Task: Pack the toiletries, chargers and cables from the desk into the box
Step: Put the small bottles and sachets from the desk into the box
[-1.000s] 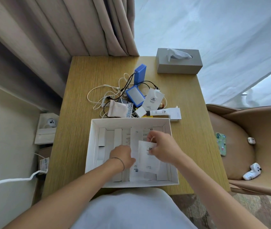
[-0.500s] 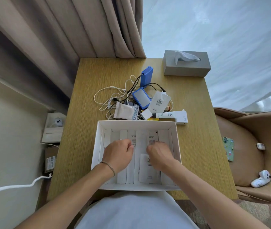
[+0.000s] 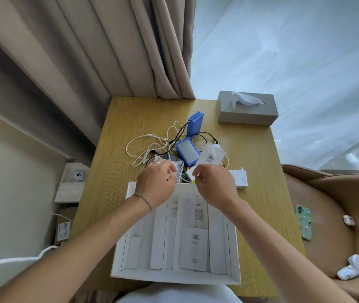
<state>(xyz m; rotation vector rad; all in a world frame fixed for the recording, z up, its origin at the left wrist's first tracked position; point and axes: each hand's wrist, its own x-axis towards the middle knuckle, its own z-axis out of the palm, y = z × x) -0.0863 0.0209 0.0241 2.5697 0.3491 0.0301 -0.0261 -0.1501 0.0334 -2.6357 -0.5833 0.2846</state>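
Note:
An open white box point(image 3: 119, 254) stands at the desk's near edge, holding flat white packets and a white sachet point(image 3: 193, 248). Past its far rim lies the pile: tangled white cables point(image 3: 143, 143), a black cable point(image 3: 204, 134), an upright blue power bank point(image 3: 195, 124), a flat blue one point(image 3: 188, 150), a white sachet point(image 3: 212, 155), a striped packet point(image 3: 179, 169) and a long white carton point(image 3: 240, 179). My left hand point(image 3: 156, 182) has curled fingers touching the striped packet. My right hand point(image 3: 213, 182) is curled over small white and yellow items. What either hand grips is hidden.
A grey tissue box point(image 3: 247, 110) sits at the wooden desk's point(image 3: 130, 119) far right corner. To the right, a tan chair point(image 3: 327, 193) holds a green phone point(image 3: 304, 221), an earbud case point(image 3: 349, 220) and a white gadget point(image 3: 349, 270). Curtains hang behind the desk.
Both hands have left the inside of the box and moved forward to the pile beyond its far rim. The white sachet my right hand held now lies flat in the box.

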